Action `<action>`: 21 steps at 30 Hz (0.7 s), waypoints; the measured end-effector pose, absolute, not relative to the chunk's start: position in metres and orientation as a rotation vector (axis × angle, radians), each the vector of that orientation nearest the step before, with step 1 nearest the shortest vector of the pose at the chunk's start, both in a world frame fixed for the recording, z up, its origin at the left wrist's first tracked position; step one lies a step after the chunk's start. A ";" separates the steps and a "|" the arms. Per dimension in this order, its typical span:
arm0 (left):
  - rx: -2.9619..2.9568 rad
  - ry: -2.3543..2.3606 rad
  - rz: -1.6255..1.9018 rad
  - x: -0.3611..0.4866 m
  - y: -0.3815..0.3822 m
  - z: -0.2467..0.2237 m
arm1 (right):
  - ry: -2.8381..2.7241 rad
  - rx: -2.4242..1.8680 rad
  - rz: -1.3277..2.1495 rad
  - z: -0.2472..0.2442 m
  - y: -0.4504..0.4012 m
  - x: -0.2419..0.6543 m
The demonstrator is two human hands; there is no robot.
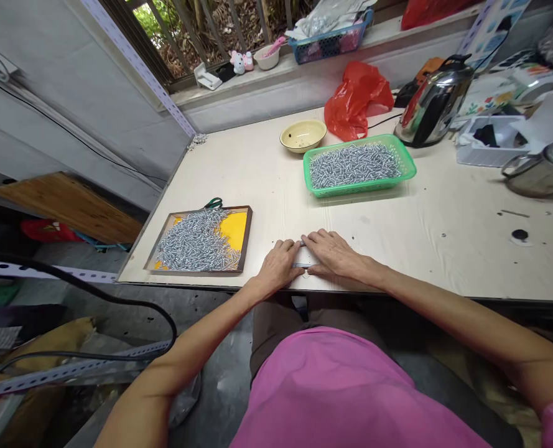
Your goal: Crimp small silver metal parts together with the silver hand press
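Near the front edge of the table, my left hand [280, 261] and my right hand [332, 254] face each other with fingers bent and close together. Between them runs a thin grey strip [303, 266], its two ends under my thumbs. A second short dark piece shows between the fingertips; its kind is hidden by my fingers. To the left of my left hand lies a shallow brown-edged tray [247, 239] with a yellow bottom and a heap of small silvery metal pins or screws [196, 242]. Beyond my right hand stands a green plastic basket [361, 190] full of similar metal pieces [355, 165].
Green-handled scissors [214, 203] rest at the tray's back edge. A cream bowl [303, 135], a red plastic bag [356, 102] and a steel kettle [437, 102] stand at the back. On the right are a white box [479, 155] and a metal pot [544, 171].
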State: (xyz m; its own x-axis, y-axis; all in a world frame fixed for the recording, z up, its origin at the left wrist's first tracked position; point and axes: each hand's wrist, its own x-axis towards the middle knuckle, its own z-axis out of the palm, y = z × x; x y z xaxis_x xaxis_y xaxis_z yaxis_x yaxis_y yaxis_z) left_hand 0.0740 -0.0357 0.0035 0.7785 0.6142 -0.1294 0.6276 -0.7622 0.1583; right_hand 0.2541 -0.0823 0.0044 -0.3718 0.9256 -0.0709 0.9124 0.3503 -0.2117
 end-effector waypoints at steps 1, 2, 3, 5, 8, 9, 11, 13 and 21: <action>2.793 0.981 -0.131 0.076 -0.033 0.004 | -2.513 -1.764 0.334 0.006 -0.083 0.255; 2.807 0.976 -0.149 0.077 -0.030 0.004 | -2.502 -1.801 0.334 0.007 -0.084 0.256; 2.817 0.961 -0.164 0.078 -0.027 0.004 | -2.503 -1.829 0.338 0.008 -0.084 0.256; 2.823 0.911 -0.188 0.080 -0.023 0.005 | -2.528 -1.860 0.348 0.011 -0.083 0.255; 2.793 0.898 -0.201 0.083 -0.019 0.006 | -2.544 -1.907 0.361 0.014 -0.079 0.252; 2.780 0.925 -0.195 0.084 -0.019 0.006 | -2.545 -1.916 0.368 0.014 -0.076 0.251; 2.758 0.998 -0.170 0.086 -0.019 0.006 | -2.558 -1.901 0.379 0.015 -0.071 0.251; 2.745 1.056 -0.142 0.087 -0.019 0.006 | -2.578 -1.870 0.388 0.014 -0.065 0.252; 2.713 1.156 -0.105 0.090 -0.021 0.004 | -2.607 -1.807 0.420 0.005 -0.056 0.254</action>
